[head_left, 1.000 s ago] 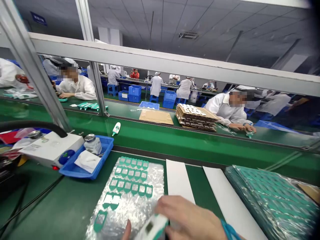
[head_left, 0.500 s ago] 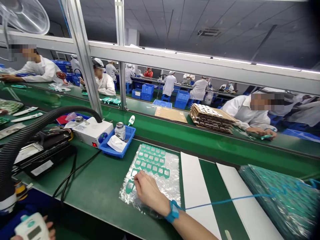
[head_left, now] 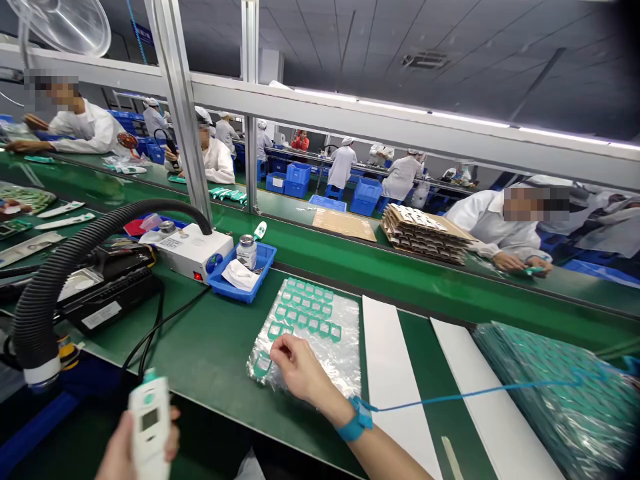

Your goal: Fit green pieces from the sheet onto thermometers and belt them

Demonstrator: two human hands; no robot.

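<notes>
Item 1: our left hand [head_left: 119,457], fingers curled around a white handheld meter [head_left: 149,423]. Item 2: our right hand [head_left: 297,368], fingers together on a foil sheet [head_left: 345,353], just beside 1 green tag [head_left: 261,365].

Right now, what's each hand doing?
Left hand: closed, holding a white handheld device.
Right hand: fingers curled at a foil sheet; whether it holds anything cannot be told.

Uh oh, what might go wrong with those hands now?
The white handheld device in the left hand seems held beyond the bench edge, so a slip might drop it. The right hand's fingers might knock a green piece on the foil sheet. The thin blue cord might snag.
</notes>
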